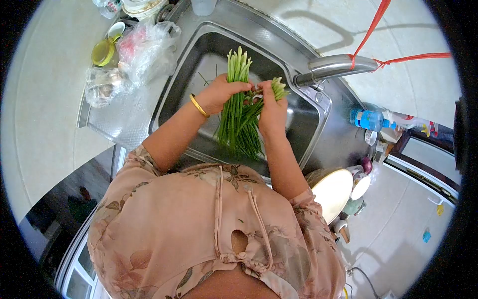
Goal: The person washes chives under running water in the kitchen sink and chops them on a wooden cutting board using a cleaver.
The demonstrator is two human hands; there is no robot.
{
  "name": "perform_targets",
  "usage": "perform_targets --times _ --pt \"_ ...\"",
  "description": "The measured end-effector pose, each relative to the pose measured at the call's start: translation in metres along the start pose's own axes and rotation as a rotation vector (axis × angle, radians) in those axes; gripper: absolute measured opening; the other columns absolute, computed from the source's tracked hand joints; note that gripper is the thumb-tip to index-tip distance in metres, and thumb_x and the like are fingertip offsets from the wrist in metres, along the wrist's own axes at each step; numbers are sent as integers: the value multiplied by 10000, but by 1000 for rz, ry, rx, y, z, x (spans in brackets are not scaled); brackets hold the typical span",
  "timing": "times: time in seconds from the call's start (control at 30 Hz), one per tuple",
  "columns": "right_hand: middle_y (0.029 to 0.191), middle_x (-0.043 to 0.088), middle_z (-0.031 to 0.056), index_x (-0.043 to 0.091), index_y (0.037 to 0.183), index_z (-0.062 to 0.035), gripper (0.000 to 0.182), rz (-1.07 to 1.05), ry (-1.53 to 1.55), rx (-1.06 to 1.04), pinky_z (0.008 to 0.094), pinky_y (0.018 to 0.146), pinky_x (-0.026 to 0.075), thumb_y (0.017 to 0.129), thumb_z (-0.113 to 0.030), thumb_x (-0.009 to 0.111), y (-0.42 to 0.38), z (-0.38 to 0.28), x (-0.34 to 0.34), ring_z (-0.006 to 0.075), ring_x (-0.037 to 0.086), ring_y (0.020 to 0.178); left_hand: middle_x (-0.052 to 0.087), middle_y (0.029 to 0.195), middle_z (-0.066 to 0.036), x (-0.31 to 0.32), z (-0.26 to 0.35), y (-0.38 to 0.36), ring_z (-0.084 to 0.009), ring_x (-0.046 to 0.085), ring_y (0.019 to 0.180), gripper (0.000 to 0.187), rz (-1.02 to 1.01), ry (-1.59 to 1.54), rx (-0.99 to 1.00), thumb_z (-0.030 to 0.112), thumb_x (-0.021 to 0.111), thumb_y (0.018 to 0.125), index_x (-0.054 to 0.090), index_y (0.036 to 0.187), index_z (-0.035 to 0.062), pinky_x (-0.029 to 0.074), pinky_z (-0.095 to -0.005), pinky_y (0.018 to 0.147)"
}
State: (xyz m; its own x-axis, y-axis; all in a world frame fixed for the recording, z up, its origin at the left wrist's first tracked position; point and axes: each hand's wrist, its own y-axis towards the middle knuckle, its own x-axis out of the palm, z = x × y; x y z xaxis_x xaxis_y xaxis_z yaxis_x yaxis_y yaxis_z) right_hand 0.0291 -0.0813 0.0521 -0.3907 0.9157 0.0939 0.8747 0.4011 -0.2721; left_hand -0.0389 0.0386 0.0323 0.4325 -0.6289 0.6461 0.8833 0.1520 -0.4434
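Observation:
Over the sink [172,82], my left hand [219,94], with a gold bangle on the wrist, is closed around a large bunch of garlic chives [231,114]. Their pale cut ends point away from me and the green leaves hang towards me. My right hand [273,112] grips a smaller bunch of garlic chives [279,88], its leaves crossing over towards the larger one. The fingertips of both hands meet between the bunches, near a small brownish bit I cannot make out. A few loose green pieces lie in the sink behind my left hand.
A steel faucet [343,66] tied with red cord [368,32] reaches in from the right. Plastic bags [144,52] and a yellow-lidded jar [103,53] stand on the left. To the right are a blue-labelled bottle [368,119], a red onion [366,165] and a round board [332,194].

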Motion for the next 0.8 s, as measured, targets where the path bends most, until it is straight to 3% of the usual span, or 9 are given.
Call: perform_targets --times 0.1,0.2,0.23,0.43,0.57,0.8 --pt "676 523 25 528 790 -34 199 21 29 -19 228 530 383 867 -218 537 0 -20 0 109 448 562 596 785 -64 -8 3 -1 -161 584 698 228 -64 -22 -70 122 594 791 572 976 -10 484 -284 629" --pt "643 514 24 521 771 -41 192 -189 -177 63 225 515 358 852 -211 560 12 -20 -15 104 442 553 592 783 -56 -16 3 -1 -159 583 697 223 -212 -48 -152 135 590 793 574 973 4 486 -292 631" --pt "622 509 15 531 767 -43 181 -145 -218 146 226 505 342 826 -201 597 14 -20 -14 99 445 546 592 778 -52 -16 4 -2 -161 583 690 222 -242 -44 -169 142 596 789 577 970 15 489 -297 635" --pt "628 520 2 570 819 -32 161 -374 -64 244 225 493 361 787 -174 640 14 -18 -10 99 460 529 597 781 -54 -11 1 -1 -163 588 672 214 -357 23 -114 160 596 795 571 963 30 500 -301 624" --pt "626 523 13 571 836 -20 159 -319 54 285 242 479 394 799 -166 621 9 -19 -7 112 480 519 598 786 -55 -13 3 -1 -162 592 683 217 -328 17 -230 169 596 800 557 964 32 503 -296 605" --pt "709 571 26 583 875 -14 162 -221 -52 170 242 509 413 814 -163 594 5 -8 -10 104 510 575 603 829 -65 -6 3 -1 -162 587 707 230 -283 90 -130 142 626 774 561 959 24 500 -297 622"
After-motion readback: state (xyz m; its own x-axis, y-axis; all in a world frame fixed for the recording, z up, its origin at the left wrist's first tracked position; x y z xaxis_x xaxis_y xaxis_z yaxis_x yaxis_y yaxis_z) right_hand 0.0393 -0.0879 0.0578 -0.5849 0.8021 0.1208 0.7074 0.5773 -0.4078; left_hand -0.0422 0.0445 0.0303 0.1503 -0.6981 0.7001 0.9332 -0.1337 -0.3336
